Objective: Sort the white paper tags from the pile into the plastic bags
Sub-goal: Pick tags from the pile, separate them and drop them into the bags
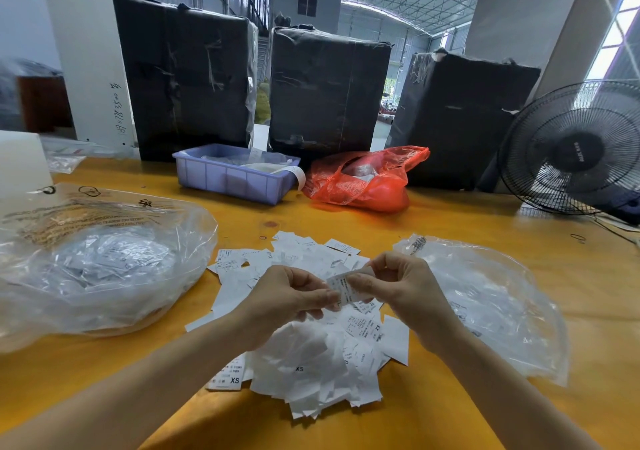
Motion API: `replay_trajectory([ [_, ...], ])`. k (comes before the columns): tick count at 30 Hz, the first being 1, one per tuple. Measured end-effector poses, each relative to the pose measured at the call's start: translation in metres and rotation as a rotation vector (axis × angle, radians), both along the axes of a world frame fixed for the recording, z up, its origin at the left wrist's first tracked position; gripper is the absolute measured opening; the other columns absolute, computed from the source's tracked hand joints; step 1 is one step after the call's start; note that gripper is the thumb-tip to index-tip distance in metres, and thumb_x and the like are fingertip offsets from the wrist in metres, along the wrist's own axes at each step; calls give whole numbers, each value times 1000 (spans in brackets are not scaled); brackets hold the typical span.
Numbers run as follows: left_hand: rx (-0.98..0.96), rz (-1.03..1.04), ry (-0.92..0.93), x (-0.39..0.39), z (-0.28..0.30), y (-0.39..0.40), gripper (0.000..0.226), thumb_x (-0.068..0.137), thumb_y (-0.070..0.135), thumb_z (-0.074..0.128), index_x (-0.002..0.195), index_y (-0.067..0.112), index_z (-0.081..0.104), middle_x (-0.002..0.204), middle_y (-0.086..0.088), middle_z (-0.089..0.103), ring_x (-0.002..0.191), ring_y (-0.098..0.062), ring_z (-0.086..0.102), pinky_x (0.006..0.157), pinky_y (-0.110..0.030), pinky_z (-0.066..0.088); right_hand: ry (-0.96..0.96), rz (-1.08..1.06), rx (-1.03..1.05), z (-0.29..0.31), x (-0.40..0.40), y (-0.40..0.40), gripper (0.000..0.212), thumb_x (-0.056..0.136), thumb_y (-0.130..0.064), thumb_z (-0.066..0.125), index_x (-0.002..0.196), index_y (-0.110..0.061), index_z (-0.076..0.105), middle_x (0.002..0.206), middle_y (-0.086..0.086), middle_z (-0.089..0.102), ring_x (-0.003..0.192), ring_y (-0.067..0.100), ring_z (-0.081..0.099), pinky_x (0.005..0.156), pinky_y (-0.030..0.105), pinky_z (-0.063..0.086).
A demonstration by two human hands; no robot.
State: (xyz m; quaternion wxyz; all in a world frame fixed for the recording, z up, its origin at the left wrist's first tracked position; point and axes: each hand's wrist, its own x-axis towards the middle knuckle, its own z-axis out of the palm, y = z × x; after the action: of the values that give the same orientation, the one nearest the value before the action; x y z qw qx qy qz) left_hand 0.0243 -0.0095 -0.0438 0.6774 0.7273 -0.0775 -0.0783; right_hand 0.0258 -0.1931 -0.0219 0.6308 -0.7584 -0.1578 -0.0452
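Left hand (287, 297) and right hand (398, 286) together pinch one white tag (341, 285) above the tag pile (311, 345), between two clear plastic bags (104, 269) on the tabletop (450, 214).

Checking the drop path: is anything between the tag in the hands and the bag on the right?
Nothing visible does. Both hands pinch one tag above the pile; the right bag lies directly beside it, only bare table around.

bright, even daylight comes from the open hall ahead and the window (620, 26) at upper right, which blows out to white. soft shadows lie under my arms on the worktop (485, 221). glare sheens the bags (104, 276). wide-angle bending curves the edges; the far left blurs.
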Motion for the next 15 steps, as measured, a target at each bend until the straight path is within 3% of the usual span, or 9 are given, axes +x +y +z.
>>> replay_trajectory([
  [5, -79, 30, 58, 1, 0, 1, 8, 81, 6, 68, 89, 5, 70, 74, -8, 74, 54, -8, 63, 49, -14, 44, -17, -4, 18, -1, 3, -5, 15, 74, -1, 75, 75, 7, 62, 58, 0, 67, 48, 4, 58, 45, 12, 42],
  [11, -88, 52, 36, 0, 0, 0, 7, 83, 8, 67, 87, 10, 72, 70, -6, 73, 60, -11, 69, 57, -17, 48, -15, 3, -23, -4, 4, -5, 15, 75, -1, 74, 76, 7, 62, 62, 6, 68, 49, 7, 59, 45, 14, 43],
  [15, -16, -21, -7, -4, 1, -3, 8, 83, 7, 67, 89, 4, 71, 77, -10, 74, 63, -13, 70, 53, -15, 48, -10, -16, -24, -4, 6, -5, 19, 74, -3, 75, 77, 9, 62, 61, 5, 68, 49, 8, 57, 45, 16, 44],
])
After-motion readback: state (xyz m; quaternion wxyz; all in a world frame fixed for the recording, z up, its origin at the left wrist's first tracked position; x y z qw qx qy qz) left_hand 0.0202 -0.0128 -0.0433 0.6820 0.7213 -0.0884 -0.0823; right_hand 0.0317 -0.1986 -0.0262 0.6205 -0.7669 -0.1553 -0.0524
